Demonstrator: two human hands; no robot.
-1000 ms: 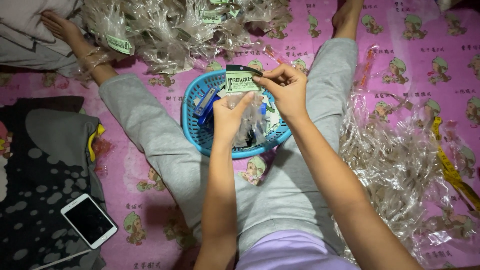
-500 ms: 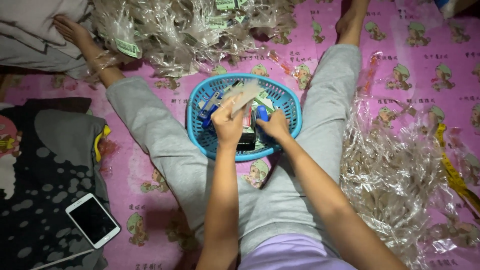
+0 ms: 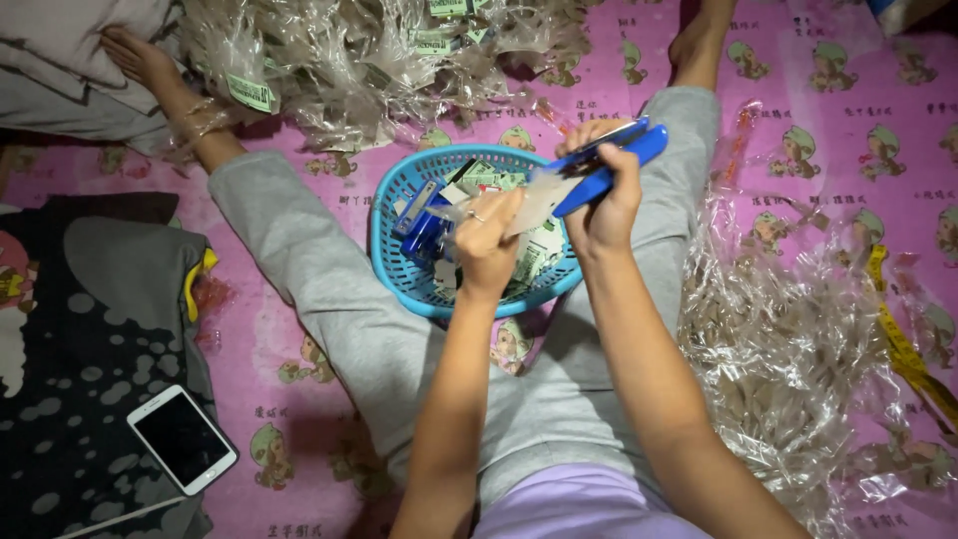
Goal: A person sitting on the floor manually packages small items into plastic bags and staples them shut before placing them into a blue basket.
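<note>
left hand (image 3: pixel 487 238) fisted, right hand (image 3: pixel 602 195) clenched — both raised

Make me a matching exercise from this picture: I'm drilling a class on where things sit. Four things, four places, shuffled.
Things:
1. blue stapler
2. blue basket
3. white phone
4. yellow tape measure

Places:
A. on the dark patterned cloth, lower left
B. far right, beside the heap of clear bags
C. in the right hand
D. on the pink mat between the legs

Pairs: 1-C, 2-D, 3-A, 4-B
</note>
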